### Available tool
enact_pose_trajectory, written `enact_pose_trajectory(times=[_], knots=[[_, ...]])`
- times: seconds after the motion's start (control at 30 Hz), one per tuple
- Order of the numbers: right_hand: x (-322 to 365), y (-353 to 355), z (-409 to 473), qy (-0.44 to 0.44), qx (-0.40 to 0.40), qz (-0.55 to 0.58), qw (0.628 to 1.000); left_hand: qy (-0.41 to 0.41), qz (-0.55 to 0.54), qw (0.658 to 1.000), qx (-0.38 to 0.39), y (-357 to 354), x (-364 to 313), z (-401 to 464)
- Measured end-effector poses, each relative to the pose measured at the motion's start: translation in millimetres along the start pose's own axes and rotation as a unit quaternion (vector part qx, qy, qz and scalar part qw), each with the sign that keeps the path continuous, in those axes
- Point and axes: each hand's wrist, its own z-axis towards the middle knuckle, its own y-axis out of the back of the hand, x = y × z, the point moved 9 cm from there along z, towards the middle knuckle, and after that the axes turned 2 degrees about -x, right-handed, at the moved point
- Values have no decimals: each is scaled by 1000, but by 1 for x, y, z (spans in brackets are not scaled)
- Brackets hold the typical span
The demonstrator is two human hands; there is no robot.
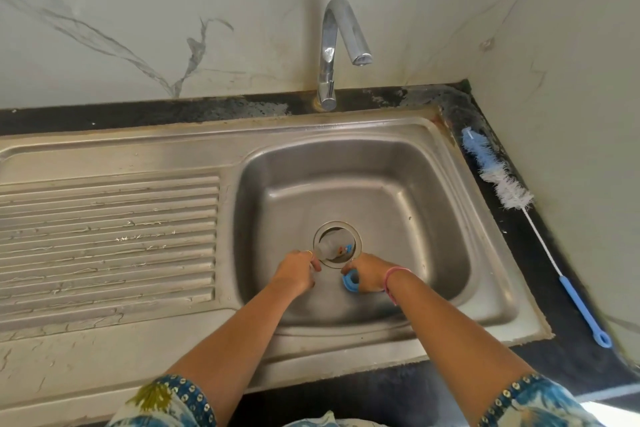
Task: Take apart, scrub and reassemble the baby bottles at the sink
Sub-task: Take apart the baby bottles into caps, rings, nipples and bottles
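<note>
Steel sink, lower centre: left hand grips clear bottle right over the open drain; right hand holds blue ring. Risk: wet fingers slip, small parts drop down drain. Brush sits on worktop, far right.

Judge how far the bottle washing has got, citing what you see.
Early stage. Done: the blue ring is already off the bottle. In hand: the left hand holds the bottle over the drain and the right hand holds the ring. Left: scrubbing, since the brush lies untouched on the counter and the tap is dry, then reassembly.
</note>
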Motion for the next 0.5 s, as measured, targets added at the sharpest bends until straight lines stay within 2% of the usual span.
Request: enact_pose_trajectory(times=[0.17,0.37,0.5], knots=[[8,-24,6,1,62,-44,997,11,48,998,46,-27,2,8],[12,-27,3,5,72,-55,996,-1,87,993,75,-42,0,8],[12,-18,-8,0,55,-17,998,6,92,992,90,-43,1,2]])
